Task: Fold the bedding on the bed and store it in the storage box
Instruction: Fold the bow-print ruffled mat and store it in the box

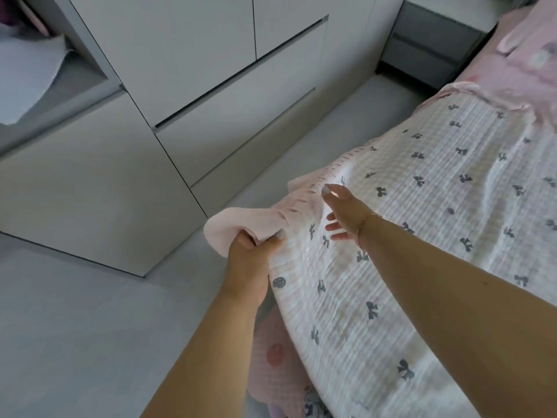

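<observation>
A white quilt with small dark bow prints and a pink ruffled edge (pixel 422 212) lies spread across the bed on the right. My left hand (pixel 250 254) grips the quilt's pink ruffled corner at the bed's near left edge, fingers curled round the fabric. My right hand (pixel 343 212) reaches over the quilt just right of that corner, fingers spread and straight, holding nothing. No storage box is in view.
A white wardrobe with drawers (pixel 211 86) stands to the left across a strip of grey floor (pixel 75 327). A dark nightstand (pixel 431 46) sits at the far end. Pink bedding (pixel 527 61) lies at the bed's head, and a pink sheet (pixel 277 366) hangs below the quilt.
</observation>
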### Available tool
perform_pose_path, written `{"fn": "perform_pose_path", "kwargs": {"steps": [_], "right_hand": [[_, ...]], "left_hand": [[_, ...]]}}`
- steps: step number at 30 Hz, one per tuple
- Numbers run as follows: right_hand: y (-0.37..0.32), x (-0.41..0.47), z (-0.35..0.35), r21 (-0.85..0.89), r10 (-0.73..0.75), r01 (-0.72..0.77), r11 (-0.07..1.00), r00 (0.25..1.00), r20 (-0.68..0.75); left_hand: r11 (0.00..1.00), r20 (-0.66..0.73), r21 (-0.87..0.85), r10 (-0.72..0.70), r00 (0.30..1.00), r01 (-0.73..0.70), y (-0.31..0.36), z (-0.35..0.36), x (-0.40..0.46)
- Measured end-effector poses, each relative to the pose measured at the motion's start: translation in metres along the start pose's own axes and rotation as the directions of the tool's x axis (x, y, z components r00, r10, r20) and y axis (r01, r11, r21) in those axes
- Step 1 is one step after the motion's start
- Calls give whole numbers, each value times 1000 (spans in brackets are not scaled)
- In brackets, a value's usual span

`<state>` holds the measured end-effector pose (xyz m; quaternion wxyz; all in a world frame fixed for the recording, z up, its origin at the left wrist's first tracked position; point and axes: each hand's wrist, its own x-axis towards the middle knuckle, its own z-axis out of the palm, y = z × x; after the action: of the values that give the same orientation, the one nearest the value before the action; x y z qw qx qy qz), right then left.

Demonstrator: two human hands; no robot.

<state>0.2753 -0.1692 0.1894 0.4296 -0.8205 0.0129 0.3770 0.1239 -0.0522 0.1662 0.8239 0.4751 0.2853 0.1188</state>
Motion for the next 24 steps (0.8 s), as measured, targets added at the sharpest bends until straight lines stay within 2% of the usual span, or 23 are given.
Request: {"fn": "perform_pose_path", "kwargs": {"steps": [3, 6, 9, 11, 13, 15, 17, 18, 19, 21, 24], "right_hand": [[-27, -9, -10, -220, -23, 40, 975, 997, 78], [-45, -16, -21, -491, 63, -6, 871, 993, 99], [-45, -24, -31, -670, 138, -70, 739, 989, 49], [-36, -29, -42, -694, 122, -98, 714, 992, -15], [-21, -28, -57, -575, 75, -134, 807, 989, -127], [-2, -27, -74, -300, 77, -150, 942, 968, -241], [16, -33, -88, 33, 102, -97, 995, 960, -262], [24, -39, -94, 168, 107, -66, 984, 964, -244], [32, -46, -99, 264, 109, -46, 963, 968, -226], [47, -61, -111, 373, 87, -11, 928, 978, -189], [60, -87, -128, 453, -1, 57, 890, 992, -124]], "left_hand": [[996, 31, 74, 50, 998, -52, 8, 14, -24], [988, 36, 142, 49, 998, -53, 12, 31, -50], [982, 65, 178, 60, 996, -71, 12, 41, -78], [972, 51, 221, 73, 996, -83, 9, 43, -94], [962, -40, 255, 117, 992, -103, 6, 45, -108], [964, -120, 249, 128, 984, -95, 2, 49, -118], [973, -84, 212, 107, 991, -87, 0, 56, -129], [957, -47, 273, 110, 993, -93, -2, 57, -135], [913, -5, 394, 119, 993, -108, -1, 60, -142], [759, 52, 631, 163, 985, -159, -3, 65, -157], [561, 63, 806, 235, 970, -188, -2, 74, -177]]}}
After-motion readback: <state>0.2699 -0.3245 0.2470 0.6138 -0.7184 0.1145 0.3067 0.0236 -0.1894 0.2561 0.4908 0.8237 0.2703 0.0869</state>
